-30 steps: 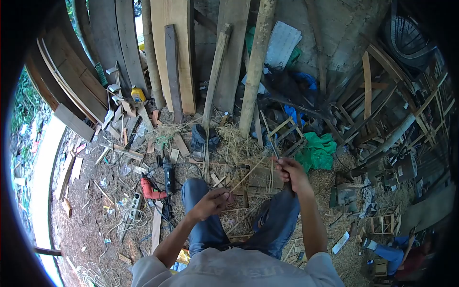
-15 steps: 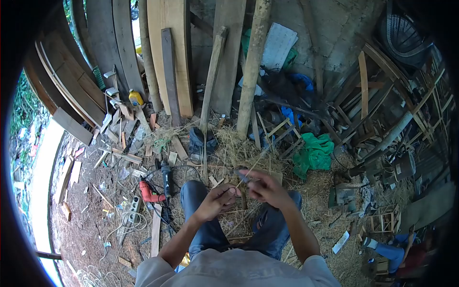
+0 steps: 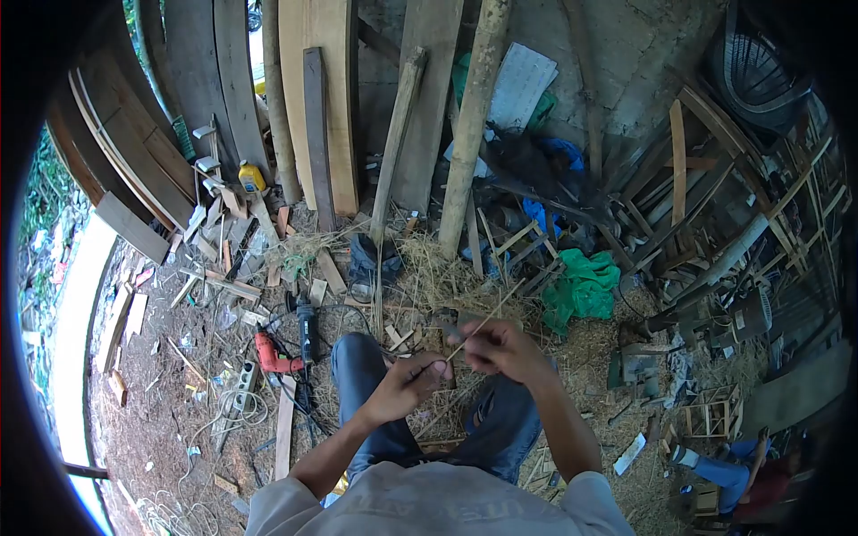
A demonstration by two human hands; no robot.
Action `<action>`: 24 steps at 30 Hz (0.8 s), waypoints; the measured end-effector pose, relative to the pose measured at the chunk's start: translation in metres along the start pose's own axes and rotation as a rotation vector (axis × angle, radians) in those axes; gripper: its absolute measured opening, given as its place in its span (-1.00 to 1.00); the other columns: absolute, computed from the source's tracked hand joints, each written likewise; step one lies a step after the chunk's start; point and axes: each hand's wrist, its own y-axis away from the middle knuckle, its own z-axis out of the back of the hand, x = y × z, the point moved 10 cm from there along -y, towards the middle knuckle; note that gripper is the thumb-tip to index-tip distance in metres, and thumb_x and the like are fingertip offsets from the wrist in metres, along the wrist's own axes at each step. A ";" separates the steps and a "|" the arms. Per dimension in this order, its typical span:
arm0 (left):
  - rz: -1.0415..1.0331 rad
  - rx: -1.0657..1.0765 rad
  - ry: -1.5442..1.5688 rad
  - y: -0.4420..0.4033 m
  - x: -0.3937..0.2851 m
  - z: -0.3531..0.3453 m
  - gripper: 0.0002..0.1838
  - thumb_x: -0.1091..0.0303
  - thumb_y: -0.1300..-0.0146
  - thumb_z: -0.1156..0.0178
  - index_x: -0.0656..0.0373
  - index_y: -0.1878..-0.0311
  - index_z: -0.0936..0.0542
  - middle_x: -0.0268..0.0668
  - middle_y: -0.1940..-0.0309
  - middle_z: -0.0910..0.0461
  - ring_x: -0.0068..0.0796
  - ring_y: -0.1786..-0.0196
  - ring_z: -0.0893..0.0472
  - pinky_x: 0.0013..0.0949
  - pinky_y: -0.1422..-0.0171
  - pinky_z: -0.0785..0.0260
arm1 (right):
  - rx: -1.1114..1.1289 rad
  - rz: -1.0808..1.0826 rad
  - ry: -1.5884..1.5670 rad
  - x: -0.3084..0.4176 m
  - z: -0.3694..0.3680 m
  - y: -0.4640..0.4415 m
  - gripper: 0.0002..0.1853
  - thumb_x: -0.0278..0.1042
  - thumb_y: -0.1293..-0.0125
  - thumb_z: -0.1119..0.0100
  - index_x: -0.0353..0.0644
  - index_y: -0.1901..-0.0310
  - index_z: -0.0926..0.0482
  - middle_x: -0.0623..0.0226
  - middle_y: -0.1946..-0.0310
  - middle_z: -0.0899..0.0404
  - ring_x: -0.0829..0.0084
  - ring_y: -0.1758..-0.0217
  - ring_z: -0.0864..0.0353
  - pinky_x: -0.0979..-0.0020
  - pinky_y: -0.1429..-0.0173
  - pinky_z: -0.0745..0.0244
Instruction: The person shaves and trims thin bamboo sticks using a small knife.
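Observation:
Between my hands runs a thin strip of wood or bamboo [image 3: 497, 308], slanting up to the right. Its lower end is pinched by my left hand [image 3: 407, 386], thumb and fingers closed, above my left knee. My right hand [image 3: 502, 350] is closed around a knife, whose short grey blade [image 3: 452, 331] points left beside the strip; its handle is hidden in the fingers. An upright wooden piece [image 3: 437, 339] shows on the ground behind the hands, between my knees.
On the left lie a red drill [image 3: 275, 354], a dark power tool [image 3: 307, 326] and a power strip [image 3: 241, 389] with cords. Shavings and offcuts cover the ground. Ahead are leaning boards [image 3: 317, 107] and a green plastic bag [image 3: 581, 284]. Another person [image 3: 737, 478] is at lower right.
My right hand has turned and dropped slightly, and the blade has moved down close to the strip. The strip now stands out more beyond the right hand. The left hand stays nearly in place.

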 end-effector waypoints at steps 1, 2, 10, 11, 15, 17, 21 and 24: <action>0.095 0.053 0.154 0.000 0.007 -0.004 -0.75 0.24 -0.46 0.05 0.22 0.21 -0.49 -0.51 0.61 -0.28 -0.75 0.62 -0.19 -0.57 0.56 -0.01 | -0.002 0.001 0.002 -0.002 -0.004 0.000 -0.81 -0.45 -0.36 -0.09 -0.32 0.06 -0.55 0.43 0.60 -0.45 0.71 0.65 -0.26 0.61 0.58 -0.10; 0.189 0.105 0.308 0.000 0.013 -0.010 -0.75 0.23 -0.47 0.06 0.21 0.20 -0.49 -0.51 0.57 -0.30 -0.73 0.61 -0.19 -0.57 0.54 -0.03 | 0.028 -0.019 -0.011 -0.007 -0.011 0.000 -0.80 -0.43 -0.36 -0.10 -0.30 0.04 -0.54 0.41 0.57 -0.48 0.72 0.63 -0.31 0.62 0.58 -0.12; 0.262 0.161 0.462 0.000 0.010 -0.018 -0.76 0.21 -0.48 0.08 0.18 0.22 -0.44 -0.55 0.63 -0.15 -0.78 0.66 -0.06 -0.59 0.62 0.15 | 0.053 0.002 0.042 0.000 -0.006 -0.001 -0.83 -0.46 -0.32 -0.16 -0.30 0.10 -0.56 0.39 0.56 -0.54 0.71 0.62 -0.40 0.64 0.60 -0.14; 0.272 0.129 0.457 -0.001 0.009 -0.015 -0.76 0.23 -0.47 0.08 0.18 0.24 -0.43 -0.58 0.66 -0.08 -0.78 0.69 -0.04 -0.58 0.65 0.18 | 0.006 0.015 0.062 0.000 0.000 -0.001 -0.83 -0.44 -0.33 -0.15 -0.31 0.10 -0.56 0.42 0.57 -0.51 0.73 0.63 -0.36 0.64 0.60 -0.12; 0.250 0.167 0.400 0.009 0.008 -0.009 -0.77 0.25 -0.47 0.09 0.19 0.25 -0.42 -0.56 0.66 -0.08 -0.77 0.70 -0.04 -0.57 0.66 0.17 | -0.428 0.077 0.058 0.014 0.081 0.010 -0.80 -0.38 -0.37 -0.10 -0.29 0.07 -0.56 0.47 0.60 -0.44 0.77 0.67 -0.23 0.64 0.63 -0.04; 0.262 0.170 0.443 0.014 0.033 -0.004 -0.77 0.25 -0.48 0.09 0.19 0.24 -0.43 -0.56 0.67 -0.08 -0.76 0.70 -0.05 -0.56 0.66 0.16 | -0.435 0.100 -0.037 0.019 0.106 0.017 -0.79 -0.37 -0.37 -0.09 -0.28 0.06 -0.56 0.47 0.60 -0.42 0.78 0.67 -0.19 0.64 0.63 -0.02; 0.270 0.054 0.575 0.002 0.039 0.002 -0.77 0.25 -0.48 0.10 0.21 0.20 -0.44 -0.55 0.69 -0.12 -0.75 0.70 -0.10 -0.55 0.65 0.10 | -0.373 0.070 -0.144 0.013 0.070 0.017 -0.76 -0.37 -0.37 -0.09 -0.28 0.00 -0.55 0.46 0.59 -0.41 0.77 0.67 -0.18 0.64 0.64 -0.02; 0.183 0.059 0.300 -0.008 0.024 -0.001 -0.75 0.25 -0.49 0.13 0.21 0.18 -0.44 -0.53 0.70 -0.17 -0.74 0.69 -0.13 -0.53 0.64 0.08 | -0.216 0.026 -0.107 -0.009 0.016 0.002 -0.76 -0.39 -0.38 -0.07 -0.30 0.00 -0.54 0.46 0.60 -0.41 0.75 0.65 -0.20 0.64 0.62 -0.03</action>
